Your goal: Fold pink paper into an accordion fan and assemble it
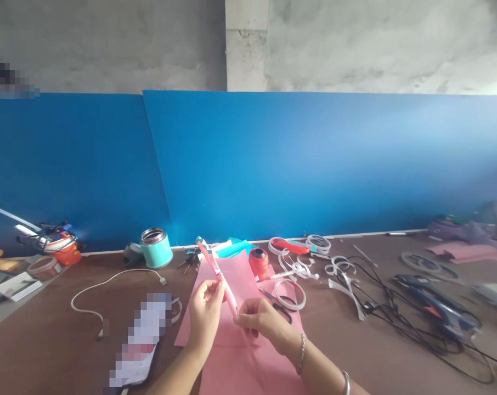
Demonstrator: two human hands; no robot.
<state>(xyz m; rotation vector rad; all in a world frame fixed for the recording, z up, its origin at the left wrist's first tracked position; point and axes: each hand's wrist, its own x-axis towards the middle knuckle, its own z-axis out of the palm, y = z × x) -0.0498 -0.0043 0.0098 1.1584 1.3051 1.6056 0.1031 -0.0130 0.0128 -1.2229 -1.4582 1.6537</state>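
Note:
A narrow pink strip (228, 291), apparently folded paper, slants between my hands above the table. My left hand (207, 308) pinches its middle between thumb and fingers. Lower down, the thumb and fingers of my right hand (261, 322) are closed on the same strip. Its lower end runs on below my right hand and is hard to make out against the pink sheets (224, 368) lying underneath. Beside my right hand are a white ring of strip (301, 299) and dark-handled scissors (284, 315). A red round container (258, 263) stands behind the hands.
A pixelated phone (143, 334) and a white cable (108, 272) lie left, with a turquoise metal-rimmed cup (156, 251) behind. Right are white strip curls (349, 293), black cables (390, 312) and a dark blue tool (435, 307). A blue partition (293, 164) closes the back.

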